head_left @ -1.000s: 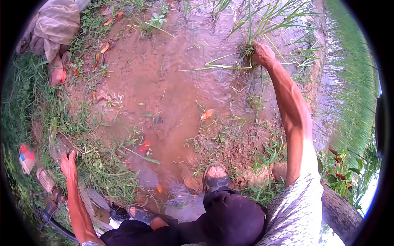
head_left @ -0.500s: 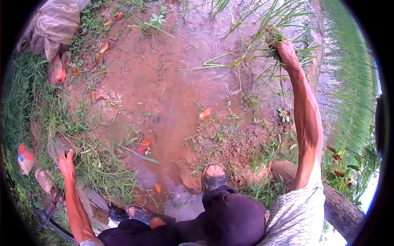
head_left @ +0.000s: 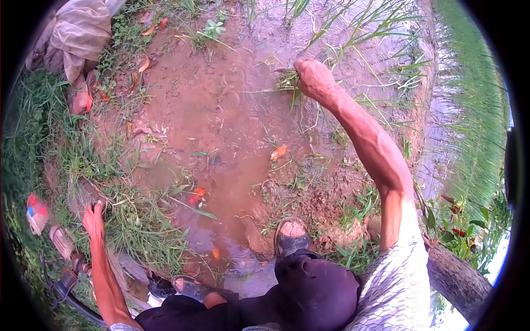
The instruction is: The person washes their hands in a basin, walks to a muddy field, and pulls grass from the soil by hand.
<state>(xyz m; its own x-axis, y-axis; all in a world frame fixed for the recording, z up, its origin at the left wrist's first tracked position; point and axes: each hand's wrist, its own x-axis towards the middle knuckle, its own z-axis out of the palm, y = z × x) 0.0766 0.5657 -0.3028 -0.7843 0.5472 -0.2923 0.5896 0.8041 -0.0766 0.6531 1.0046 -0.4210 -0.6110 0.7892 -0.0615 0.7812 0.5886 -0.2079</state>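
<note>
In the head view, my right hand (head_left: 316,80) is closed around a tuft of grass (head_left: 288,81), with stems and muddy ends sticking out to its left. It hangs over the shallow muddy water, arm stretched forward. My left hand (head_left: 94,220) is low at the left, fingers extended and nothing visible in them. Just beyond its fingertips lies a brownish, flat-looking surface (head_left: 83,193) beside a patch of grass (head_left: 138,231). Taller grass (head_left: 375,27) grows out of the water past my right hand.
My sandalled foot (head_left: 292,234) stands at the muddy edge. A thick log (head_left: 458,281) lies at right. Fallen orange leaves (head_left: 279,152) dot the mud. A pale cloth bundle (head_left: 83,36) sits at upper left; a green crop field (head_left: 469,110) runs along the right.
My right hand has swung left and slightly down with the grass, away from the taller clump at the upper right. My left hand stays almost in place.
</note>
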